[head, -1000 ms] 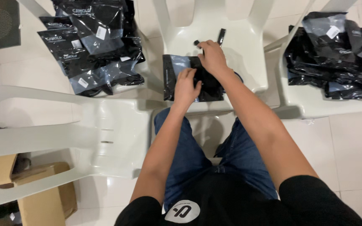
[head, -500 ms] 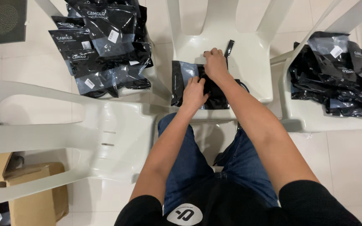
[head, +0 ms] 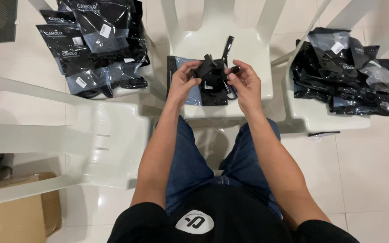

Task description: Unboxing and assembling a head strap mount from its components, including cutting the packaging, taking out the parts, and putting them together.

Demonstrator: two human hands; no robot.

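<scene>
While both hands hover over the seat of the white plastic chair (head: 248, 54) in front of the person, they hold a small black plastic device with a cable (head: 211, 72) between them. The left hand (head: 183, 81) has its grip pinched on the device's left end, thumb and fingers pressed around it. The right hand (head: 245, 81) pinches the right end, where a thin black cable loops down. Under the hands a clear plastic bag with a black item inside (head: 194, 92) lies flat on the seat, and a short black strap (head: 227, 46) lies just beyond. A heap of black packaged bags (head: 93, 45) fills the chair to the left; another heap of glossy black bags (head: 345, 72) fills the chair to the right. A brown cardboard box (head: 21, 218) sits on the tiled floor at lower left.
</scene>
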